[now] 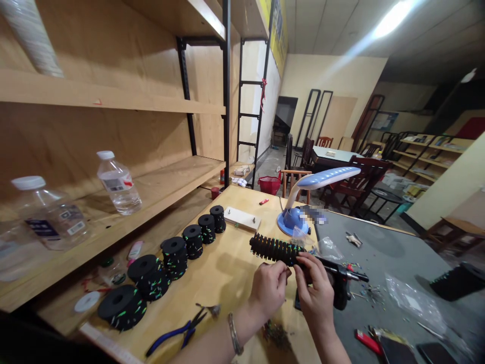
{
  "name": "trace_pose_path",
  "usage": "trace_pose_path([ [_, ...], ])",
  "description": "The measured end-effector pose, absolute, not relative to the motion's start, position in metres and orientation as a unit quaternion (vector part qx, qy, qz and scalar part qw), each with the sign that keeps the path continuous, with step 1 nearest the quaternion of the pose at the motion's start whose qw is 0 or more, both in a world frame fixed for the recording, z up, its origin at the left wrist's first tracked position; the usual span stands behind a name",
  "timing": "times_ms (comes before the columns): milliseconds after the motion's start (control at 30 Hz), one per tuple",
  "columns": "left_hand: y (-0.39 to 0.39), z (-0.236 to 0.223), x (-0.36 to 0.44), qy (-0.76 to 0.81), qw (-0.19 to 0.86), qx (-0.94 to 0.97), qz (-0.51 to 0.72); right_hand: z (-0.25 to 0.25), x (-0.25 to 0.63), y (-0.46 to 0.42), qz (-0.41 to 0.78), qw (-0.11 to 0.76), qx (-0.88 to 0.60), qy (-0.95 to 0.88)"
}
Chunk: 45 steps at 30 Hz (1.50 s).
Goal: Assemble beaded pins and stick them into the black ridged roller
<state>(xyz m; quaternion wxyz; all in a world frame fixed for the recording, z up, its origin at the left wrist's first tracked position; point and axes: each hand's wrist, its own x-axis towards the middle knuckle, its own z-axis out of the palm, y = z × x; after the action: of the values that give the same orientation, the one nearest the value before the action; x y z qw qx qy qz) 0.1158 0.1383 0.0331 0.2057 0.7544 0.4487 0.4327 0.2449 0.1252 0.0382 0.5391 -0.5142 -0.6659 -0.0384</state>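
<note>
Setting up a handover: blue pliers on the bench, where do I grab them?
Grip the pliers' blue handles, coming from the near side. They lie flat on the wooden bench, spread apart and trailing toward the near edge, with the metal head pointing away, so the handles are the exposed end.

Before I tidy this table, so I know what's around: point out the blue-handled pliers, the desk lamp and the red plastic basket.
Blue-handled pliers [168,337], head view, on one blue handle.
Desk lamp [291,222], head view, on its blue base.
Red plastic basket [270,187], head view, on its side wall.
</note>
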Motion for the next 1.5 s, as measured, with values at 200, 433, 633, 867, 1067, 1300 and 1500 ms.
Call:
trace_pose_path([
  [200,0.138,0.028,0.116,0.469,0.204,0.748,0.423,0.040,0.243,0.125,-0.043,0.507,-0.550,-0.662],
  [433,0.134,0.028,0.119,0.499,0.182,0.737,0.417,0.041,0.248,0.128,-0.035,0.476,-0.567,-0.671],
  [633,0.133,0.022,0.124,0.498,0.299,0.659,0.478,0.045,0.246,0.127,-0.010,0.477,-0.580,-0.660],
  [867,0.135,0.017,0.140,0.409,0.558,0.465,0.552,0.046,0.247,0.129,-0.008,0.484,-0.571,-0.663],
  [1067,0.135,0.020,0.142,0.375,0.608,0.408,0.569,0.047,0.247,0.129,-0.006,0.481,-0.578,-0.659],
  [1300,0.133,0.024,0.139,0.368,0.603,0.417,0.573,0.055,0.249,0.132,-0.010,0.463,-0.589,-0.662],
  [1500,0.131,0.024,0.138,0.379,0.575,0.440,0.576,0.058,0.254,0.135,0.000,0.476,-0.568,-0.672],
])
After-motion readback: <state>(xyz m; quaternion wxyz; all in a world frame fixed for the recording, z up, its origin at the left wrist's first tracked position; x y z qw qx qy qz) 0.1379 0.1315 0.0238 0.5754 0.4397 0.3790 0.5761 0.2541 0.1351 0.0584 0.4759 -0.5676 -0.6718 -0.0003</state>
